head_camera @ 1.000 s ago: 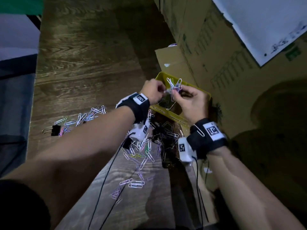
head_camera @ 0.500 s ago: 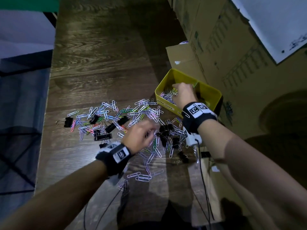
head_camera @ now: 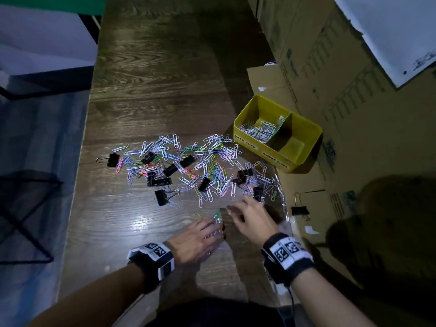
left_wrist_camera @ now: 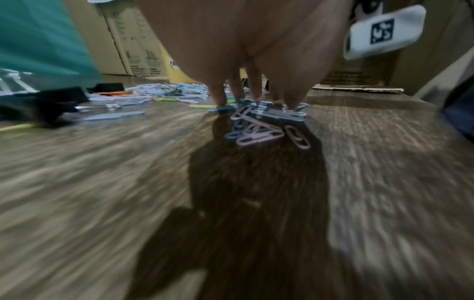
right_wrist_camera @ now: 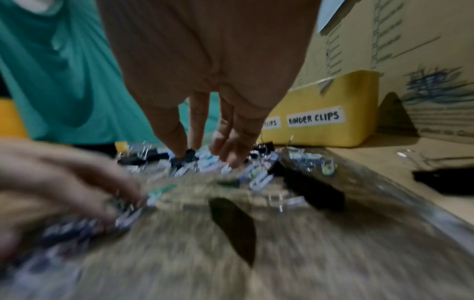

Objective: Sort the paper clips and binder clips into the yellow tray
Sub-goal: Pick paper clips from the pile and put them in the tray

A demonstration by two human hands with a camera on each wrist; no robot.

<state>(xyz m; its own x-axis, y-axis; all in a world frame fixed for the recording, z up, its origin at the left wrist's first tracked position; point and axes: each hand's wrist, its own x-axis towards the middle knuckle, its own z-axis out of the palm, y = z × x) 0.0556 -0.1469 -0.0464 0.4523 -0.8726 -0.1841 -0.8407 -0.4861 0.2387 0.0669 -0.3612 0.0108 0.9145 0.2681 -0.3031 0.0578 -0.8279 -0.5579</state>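
The yellow tray [head_camera: 245, 138] stands at the table's right edge, with several paper clips [head_camera: 258, 131] in its left compartment; its right compartment, labelled "binder clips" [right_wrist_camera: 314, 118], looks bare. A wide scatter of coloured paper clips [head_camera: 207, 161] and black binder clips [head_camera: 162, 197] covers the table's middle. My left hand [head_camera: 212, 230] is near the front edge, its straight fingers [left_wrist_camera: 237, 89] pressing down on a small bunch of blue and lilac paper clips [left_wrist_camera: 264, 123]. My right hand [head_camera: 238, 208] hovers beside it over the pile's near edge, its fingers [right_wrist_camera: 177, 130] hanging relaxed and holding nothing.
Cardboard boxes [head_camera: 354, 95] line the right side behind the tray. One black binder clip [head_camera: 299, 210] lies on the flat cardboard off the table's right edge, past a clear plastic strip [head_camera: 282, 197]. The dark wooden table [head_camera: 153, 79] stretches away beyond the pile.
Both hands held a bunch of paper clips over the tray, then the right hand reached into its left compartment. Now both hands are back at the table's front edge.
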